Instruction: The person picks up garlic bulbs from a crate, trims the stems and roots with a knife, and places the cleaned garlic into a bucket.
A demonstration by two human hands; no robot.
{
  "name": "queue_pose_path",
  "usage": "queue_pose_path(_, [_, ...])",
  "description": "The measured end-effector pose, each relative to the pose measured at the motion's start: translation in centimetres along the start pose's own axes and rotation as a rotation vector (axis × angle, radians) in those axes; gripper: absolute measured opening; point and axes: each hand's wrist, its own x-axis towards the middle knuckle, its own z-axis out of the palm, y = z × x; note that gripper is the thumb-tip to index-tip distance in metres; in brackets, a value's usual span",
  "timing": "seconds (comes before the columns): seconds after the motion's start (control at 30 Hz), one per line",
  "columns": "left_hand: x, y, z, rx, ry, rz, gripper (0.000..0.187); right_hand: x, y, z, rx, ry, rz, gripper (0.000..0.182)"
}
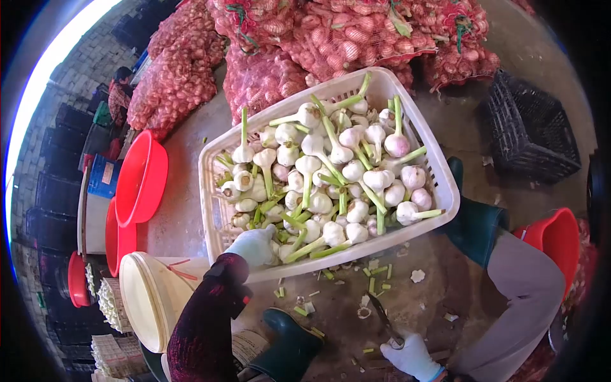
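A white plastic crate full of garlic bulbs with cut green stems sits in front of me. My left hand, in a white glove, reaches over its near left rim and touches garlic there; its fingers are partly hidden among the bulbs, and I cannot tell whether they are closed on one. Lower right, my right hand, also gloved, is closed around the handle of a knife. The dark blade points up and left, over the floor below the crate.
Cut stem pieces and peelings litter the floor. Net sacks of bulbs line the back. A black crate stands right, red tubs and a cream bucket left. My boots flank the work area. Another person sits far left.
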Motion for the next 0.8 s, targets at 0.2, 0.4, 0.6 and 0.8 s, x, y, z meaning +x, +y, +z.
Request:
queue_pose_path(0.2, [-4.6,0.3,-0.7,-0.877,0.477,0.011,0.036,-0.4,-0.3,-0.6,0.061,-0.028,0.264,0.023])
queue_pose_path(0.4, [-15.2,6.4,1.3,-1.927,0.619,0.334,0.066,-1.3,-1.3,-1.1,0.079,-0.009,-0.032,0.025])
queue_pose_path(0.6, [-20.7,14.0,8.9,-2.072,0.544,0.315,0.076,-3.5,-2.2,-1.4,-0.158,-0.014,-0.360,0.019])
queue_pose_path(0.8, [-26.0,18.0,13.1,-1.683,0.617,0.208,0.056,-5.7,-2.8,-2.7,-0.419,0.029,-0.799,0.022])
